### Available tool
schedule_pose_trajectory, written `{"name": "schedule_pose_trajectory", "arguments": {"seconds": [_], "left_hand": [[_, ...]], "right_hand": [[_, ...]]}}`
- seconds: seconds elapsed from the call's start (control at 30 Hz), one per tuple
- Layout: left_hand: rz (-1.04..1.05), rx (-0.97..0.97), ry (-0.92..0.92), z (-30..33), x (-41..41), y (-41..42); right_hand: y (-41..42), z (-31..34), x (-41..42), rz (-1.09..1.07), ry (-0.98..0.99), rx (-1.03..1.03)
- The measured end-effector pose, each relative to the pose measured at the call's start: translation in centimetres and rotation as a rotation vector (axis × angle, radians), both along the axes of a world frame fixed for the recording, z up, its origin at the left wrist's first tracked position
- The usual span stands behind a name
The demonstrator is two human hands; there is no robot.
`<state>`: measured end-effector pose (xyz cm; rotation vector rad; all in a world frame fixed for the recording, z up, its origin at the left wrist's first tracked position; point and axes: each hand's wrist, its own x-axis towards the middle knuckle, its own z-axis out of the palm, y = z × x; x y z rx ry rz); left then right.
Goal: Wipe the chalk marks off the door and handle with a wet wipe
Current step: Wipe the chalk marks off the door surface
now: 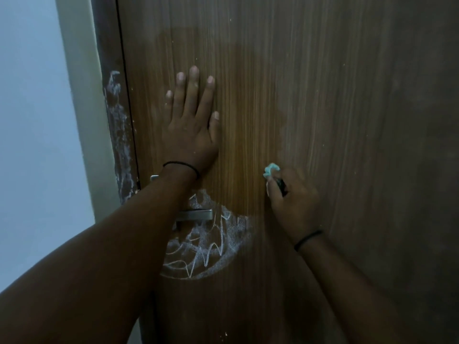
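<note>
A brown wooden door (pixel 310 83) fills the view. My left hand (pixel 191 120) lies flat on it with straight fingers, above the metal handle (pixel 196 216). My right hand (pixel 293 194) grips a crumpled pale green wet wipe (pixel 270 171) against the door, right of the handle. White chalk marks (pixel 211 247) cover the door around and below the handle. A darker damp patch spreads above my hands. My left forearm hides part of the handle.
More chalk smears (pixel 119 135) run down the dark door frame at the left. A pale wall (pixel 32 120) lies beyond the frame. A small metal latch plate (pixel 154 178) shows at the door's edge, just left of my left wrist.
</note>
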<state>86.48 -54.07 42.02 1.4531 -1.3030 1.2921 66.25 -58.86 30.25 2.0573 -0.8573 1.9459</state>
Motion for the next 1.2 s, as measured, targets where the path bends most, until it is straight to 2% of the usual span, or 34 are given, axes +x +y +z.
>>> {"name": "schedule_pose_trajectory", "arguments": {"seconds": [0.17, 0.27, 0.4, 0.53, 0.7, 0.77, 0.9, 1.0, 1.07, 1.13, 1.2], "left_hand": [[0.008, 0.066, 0.023, 0.1, -0.3, 0.5], [-0.027, 0.153, 0.045, 0.2, -0.8, 1.6], [-0.204, 0.224, 0.125, -1.2, -1.2, 3.9], [-0.385, 0.252, -0.053, -2.8, -1.8, 6.1], [-0.370, 0.331, -0.208, -1.6, -2.6, 6.8], [-0.324, 0.343, -0.231, -1.1, -2.5, 6.9], [-0.272, 0.353, -0.256, -0.8, -2.3, 7.2], [-0.267, 0.317, -0.193, -1.1, -1.8, 7.1], [-0.250, 0.290, -0.113, -1.6, -1.4, 6.8], [-0.245, 0.269, -0.084, -2.1, -1.2, 6.5], [-0.241, 0.268, -0.100, -2.5, -1.4, 6.2]], "right_hand": [[1.9, -5.5, 0.7, 0.126, 0.225, 0.133], [2.7, -2.4, 0.9, 0.225, 0.070, 0.239], [4.2, 4.2, 1.1, 0.488, -0.217, 0.419], [5.5, 8.0, 1.7, 0.610, -0.274, 0.582], [6.8, 9.7, 2.2, 0.722, -0.417, 0.784], [7.3, 10.0, 2.3, 0.756, -0.415, 0.859], [7.6, 10.4, 1.8, 0.772, -0.232, 0.948], [7.2, 10.4, 1.6, 0.674, -0.137, 0.801], [6.3, 10.3, 1.4, 0.384, -0.092, 0.486], [4.9, 10.4, 1.4, 0.017, 0.058, 0.117], [3.1, 10.6, 1.6, -0.202, 0.238, -0.074]]}}
